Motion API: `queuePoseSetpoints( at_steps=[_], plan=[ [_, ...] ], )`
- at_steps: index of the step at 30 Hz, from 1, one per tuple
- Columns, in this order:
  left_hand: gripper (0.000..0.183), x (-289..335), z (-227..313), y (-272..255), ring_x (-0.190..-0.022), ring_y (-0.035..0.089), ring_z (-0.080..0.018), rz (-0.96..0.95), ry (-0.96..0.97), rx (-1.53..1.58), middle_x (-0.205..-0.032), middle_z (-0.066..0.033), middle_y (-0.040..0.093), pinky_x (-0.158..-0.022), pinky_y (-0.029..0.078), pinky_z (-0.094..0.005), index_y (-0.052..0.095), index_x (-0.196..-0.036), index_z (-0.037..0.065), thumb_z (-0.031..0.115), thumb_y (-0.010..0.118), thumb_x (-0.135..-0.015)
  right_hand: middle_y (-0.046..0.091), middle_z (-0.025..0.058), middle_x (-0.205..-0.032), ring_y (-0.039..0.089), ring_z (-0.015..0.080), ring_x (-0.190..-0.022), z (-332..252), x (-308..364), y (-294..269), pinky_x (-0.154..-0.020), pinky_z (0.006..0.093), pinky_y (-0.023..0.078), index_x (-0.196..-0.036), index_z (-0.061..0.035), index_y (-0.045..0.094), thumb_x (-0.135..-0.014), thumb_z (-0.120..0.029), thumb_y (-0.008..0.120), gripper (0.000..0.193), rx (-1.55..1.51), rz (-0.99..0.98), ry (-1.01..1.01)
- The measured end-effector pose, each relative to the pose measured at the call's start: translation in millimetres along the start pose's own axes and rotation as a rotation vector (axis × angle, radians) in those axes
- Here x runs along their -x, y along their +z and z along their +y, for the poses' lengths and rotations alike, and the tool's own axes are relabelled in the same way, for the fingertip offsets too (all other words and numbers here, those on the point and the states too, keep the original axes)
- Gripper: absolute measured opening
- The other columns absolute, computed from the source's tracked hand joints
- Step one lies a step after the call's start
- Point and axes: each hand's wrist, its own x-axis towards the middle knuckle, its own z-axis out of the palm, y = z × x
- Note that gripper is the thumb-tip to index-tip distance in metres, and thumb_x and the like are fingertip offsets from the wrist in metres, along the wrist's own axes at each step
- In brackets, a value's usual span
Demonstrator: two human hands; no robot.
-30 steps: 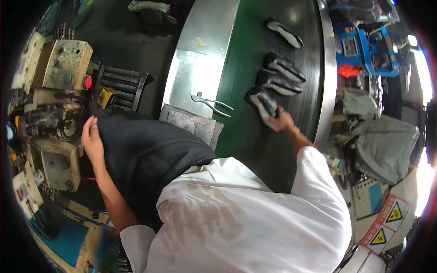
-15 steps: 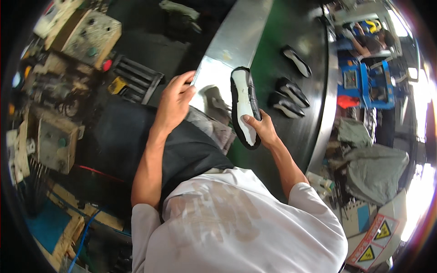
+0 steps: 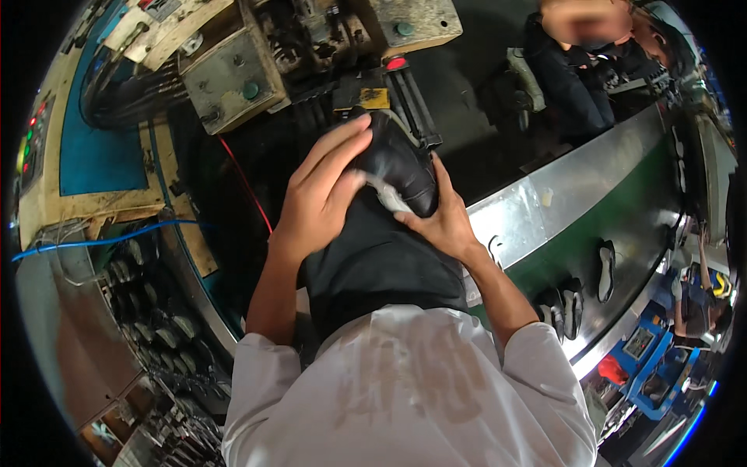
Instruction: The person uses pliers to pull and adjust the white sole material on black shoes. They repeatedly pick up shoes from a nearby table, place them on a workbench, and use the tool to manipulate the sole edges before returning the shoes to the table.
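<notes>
While our right hand (image 3: 449, 222) keeps its grip closed around one end of the black shoe (image 3: 401, 163), our left hand (image 3: 315, 198) is spread open at its other side, fingertips at the edge; whether they touch, we cannot tell. We have the shoe in front of our body, above our dark trousers (image 3: 381, 265).

Just beyond it, a yellow block (image 3: 373, 99) and a black slatted frame (image 3: 412, 105) crowd the way ahead, with a worn control box (image 3: 237, 82) to the left and a red button (image 3: 397, 63) near the block. A red cord (image 3: 245, 183) runs down beside our left forearm, and a blue hose (image 3: 101, 245) crosses farther left.

To our right stretches the metal table (image 3: 537, 214), where other shoes (image 3: 606, 272) lie on a green bed (image 3: 537, 272). Beyond the table's far end, we see a co-worker (image 3: 572, 89) in dark clothes.
</notes>
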Motion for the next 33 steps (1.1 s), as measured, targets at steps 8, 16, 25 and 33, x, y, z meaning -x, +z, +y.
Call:
queuePoseSetpoints(
  at_steps=[8,16,25,33],
  plan=[
    [0.106,56.7,43.1,6.0,-0.151,0.053,-0.0313,0.087,-0.435,0.296,-0.161,-0.0195,0.056,-0.128,0.036,-0.0435,0.042,-0.163,-0.004,0.009,0.092,-0.07,0.043,0.0314,-0.162,0.047,0.0489,-0.147,38.3,-6.2,60.9,-0.123,0.0525,0.041,-0.171,-0.0001,0.014,-0.073,-0.009,0.096,0.128,0.096,0.114,-0.418],
    [0.071,61.8,47.2,35.0,-0.133,0.067,-0.0319,0.188,-0.384,0.078,-0.143,-0.0197,0.068,-0.116,0.05,-0.0414,0.062,-0.142,-0.002,-0.001,0.079,-0.073,0.046,0.0309,-0.157,0.046,0.0506,-0.144,52.9,-1.8,60.2,-0.123,0.0541,0.038,-0.171,0.0017,0.015,-0.073,-0.003,0.093,0.125,0.021,0.073,-0.417],
    [0.067,64.1,42.4,39.3,-0.132,0.067,-0.032,0.219,-0.395,0.129,-0.14,-0.0199,0.069,-0.116,0.049,-0.0413,0.063,-0.141,-0.001,0.002,0.079,-0.076,0.045,0.0302,-0.157,0.045,0.0511,-0.146,54.9,-0.4,55.5,-0.125,0.0534,0.037,-0.172,-0.0007,0.013,-0.074,-0.002,0.092,0.126,0.065,0.053,-0.398],
    [0.08,47.3,-13.8,-35.9,-0.125,0.064,-0.0228,0.306,-0.653,0.31,-0.143,-0.0105,0.063,-0.11,0.051,-0.0382,0.05,-0.16,0.008,0.034,0.082,-0.091,0.052,0.0361,-0.156,0.053,0.044,-0.148,-53.7,-56.9,9.6,-0.122,0.043,0.042,-0.167,0.0037,0.034,-0.082,-0.03,0.094,0.11,-0.085,-0.475,-0.01]
  ],
)
